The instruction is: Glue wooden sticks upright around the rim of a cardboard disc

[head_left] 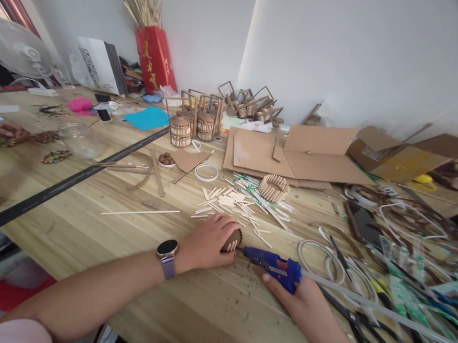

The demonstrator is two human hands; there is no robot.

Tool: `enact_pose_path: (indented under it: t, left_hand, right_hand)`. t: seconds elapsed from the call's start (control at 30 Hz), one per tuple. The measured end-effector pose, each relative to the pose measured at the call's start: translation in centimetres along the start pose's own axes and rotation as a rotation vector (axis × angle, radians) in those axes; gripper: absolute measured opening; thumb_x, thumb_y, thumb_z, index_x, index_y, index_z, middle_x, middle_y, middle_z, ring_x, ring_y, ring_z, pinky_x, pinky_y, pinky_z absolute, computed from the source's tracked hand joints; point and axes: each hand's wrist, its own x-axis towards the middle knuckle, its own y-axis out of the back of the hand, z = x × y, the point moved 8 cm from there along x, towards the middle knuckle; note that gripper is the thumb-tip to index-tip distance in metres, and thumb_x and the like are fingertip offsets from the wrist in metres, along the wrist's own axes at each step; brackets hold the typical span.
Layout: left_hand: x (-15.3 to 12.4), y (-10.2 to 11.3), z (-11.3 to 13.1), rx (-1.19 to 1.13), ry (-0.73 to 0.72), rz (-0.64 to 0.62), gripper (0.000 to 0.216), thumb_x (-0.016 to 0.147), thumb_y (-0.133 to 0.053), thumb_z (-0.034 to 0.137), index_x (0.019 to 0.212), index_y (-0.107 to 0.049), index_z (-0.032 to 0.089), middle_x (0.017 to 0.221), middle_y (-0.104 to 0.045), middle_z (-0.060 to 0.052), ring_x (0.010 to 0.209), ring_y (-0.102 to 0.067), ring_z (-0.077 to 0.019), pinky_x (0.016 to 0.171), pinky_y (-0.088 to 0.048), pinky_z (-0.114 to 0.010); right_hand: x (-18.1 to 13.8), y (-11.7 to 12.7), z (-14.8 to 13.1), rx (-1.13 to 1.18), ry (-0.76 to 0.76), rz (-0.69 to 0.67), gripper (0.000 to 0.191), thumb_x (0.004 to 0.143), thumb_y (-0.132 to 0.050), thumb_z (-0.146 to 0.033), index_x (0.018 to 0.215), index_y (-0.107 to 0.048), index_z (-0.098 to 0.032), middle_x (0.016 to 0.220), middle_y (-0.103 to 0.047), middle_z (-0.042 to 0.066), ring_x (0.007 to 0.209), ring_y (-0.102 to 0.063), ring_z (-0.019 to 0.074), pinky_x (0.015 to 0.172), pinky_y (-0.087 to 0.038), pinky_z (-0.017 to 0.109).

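Note:
My left hand [210, 242] is closed around a small round brown cardboard piece [232, 241] with a few pale sticks set along its side. In my right hand [296, 296] is a blue glue gun [273, 264], a long clear glue stick [380, 309] trailing from its back. The gun's nozzle meets or nearly meets the cardboard piece; I cannot tell which. Just beyond my left hand lies a heap of short wooden sticks [232, 200]. A ring of upright sticks [274, 188] stands behind them.
Flattened cardboard [323, 166] lies at the back, with small lidded stick baskets [180, 129] to its left. Scissors [363, 327], white cord coils [325, 256] and a phone [364, 223] crowd the right. Another person's hand [10, 131] is at far left, near a glass jar [80, 140].

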Motion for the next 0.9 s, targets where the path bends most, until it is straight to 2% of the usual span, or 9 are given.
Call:
enact_pose_path:
  t: [0.2,0.3,0.37,0.43,0.5,0.6,0.7,0.8,0.9]
  left_hand:
    - [0.0,-0.1,0.0,0.006,-0.016,-0.007,0.048,0.080,-0.066,0.022,0.125,-0.048,0.021,0.131,-0.054,-0.010,0.123,-0.046,-0.0294,0.106,-0.040,-0.048]
    - [0.0,-0.1,0.0,0.015,-0.021,-0.012,0.049,0.079,-0.067,0.021,0.124,-0.048,0.019,0.130,-0.055,-0.011,0.122,-0.046,-0.0286,0.107,-0.040,-0.046]
    - [0.0,-0.1,0.0,0.008,-0.028,-0.012,0.049,0.079,-0.066,0.021,0.125,-0.048,0.019,0.130,-0.055,-0.011,0.122,-0.046,-0.0281,0.107,-0.040,-0.046]
    - [0.0,0.0,0.0,-0.007,-0.024,-0.004,0.050,0.079,-0.066,0.020,0.125,-0.048,0.021,0.130,-0.055,-0.009,0.123,-0.044,-0.0283,0.107,-0.040,-0.046]
    - [0.0,0.0,-0.2,-0.018,-0.004,0.006,0.051,0.077,-0.067,0.020,0.125,-0.049,0.023,0.129,-0.057,-0.008,0.123,-0.042,-0.0292,0.107,-0.040,-0.047]
    - [0.0,0.0,-0.5,-0.017,0.024,0.007,0.054,0.076,-0.068,0.021,0.126,-0.050,0.023,0.130,-0.057,-0.007,0.123,-0.041,-0.0305,0.105,-0.041,-0.048]
    - [0.0,-0.2,-0.3,-0.004,0.005,-0.016,0.054,0.075,-0.068,0.022,0.126,-0.050,0.023,0.131,-0.057,-0.007,0.122,-0.042,-0.0305,0.106,-0.040,-0.047]
    - [0.0,-0.2,-0.1,0.013,-0.018,-0.034,0.053,0.076,-0.068,0.023,0.126,-0.051,0.021,0.132,-0.056,-0.008,0.122,-0.043,-0.0303,0.107,-0.039,-0.047]
    - [-0.1,-0.1,-0.1,0.007,-0.019,-0.029,0.054,0.075,-0.068,0.022,0.127,-0.051,0.019,0.133,-0.055,-0.009,0.124,-0.043,-0.0297,0.109,-0.039,-0.046]
  right_hand:
    - [0.1,0.3,0.7,0.045,-0.068,0.041,0.052,0.076,-0.058,-0.059,0.102,-0.074,-0.017,0.101,-0.077,0.012,0.096,-0.070,0.0329,0.088,-0.054,0.043]
    - [0.1,0.8,1.6,0.101,-0.130,0.017,0.054,0.074,-0.057,-0.068,0.087,-0.074,-0.019,0.083,-0.076,0.009,0.079,-0.069,0.0269,0.073,-0.056,0.035]
    - [-0.3,0.4,2.4,0.181,-0.205,-0.111,0.058,0.073,-0.055,-0.075,0.073,-0.071,-0.018,0.063,-0.068,0.005,0.059,-0.063,0.0193,0.057,-0.052,0.029]
    - [-1.0,-0.5,2.7,0.295,-0.267,-0.298,0.063,0.071,-0.055,-0.079,0.068,-0.070,-0.018,0.056,-0.062,0.002,0.050,-0.056,0.0138,0.049,-0.046,0.024]
    - [-1.9,-1.1,2.4,0.391,-0.299,-0.446,0.065,0.069,-0.057,-0.081,0.068,-0.070,-0.017,0.057,-0.062,0.002,0.048,-0.055,0.0123,0.049,-0.045,0.023]
    - [-2.7,-1.3,2.2,0.381,-0.310,-0.536,0.060,0.074,-0.056,-0.076,0.068,-0.067,-0.017,0.060,-0.067,0.004,0.051,-0.060,0.0130,0.053,-0.047,0.023]
    - [-2.4,-0.6,2.4,0.169,-0.248,-0.498,0.057,0.080,-0.053,-0.072,0.062,-0.063,-0.019,0.054,-0.065,0.002,0.046,-0.057,0.0123,0.047,-0.041,0.021]
    - [-1.3,1.3,2.4,-0.113,-0.159,-0.323,0.051,0.081,-0.054,-0.067,0.058,-0.063,-0.022,0.052,-0.064,0.002,0.047,-0.057,0.0157,0.046,-0.038,0.025]
    - [-0.4,3.2,2.0,-0.391,-0.145,-0.142,0.043,0.085,-0.049,-0.059,0.065,-0.067,-0.025,0.061,-0.069,0.004,0.058,-0.064,0.0230,0.053,-0.039,0.030]
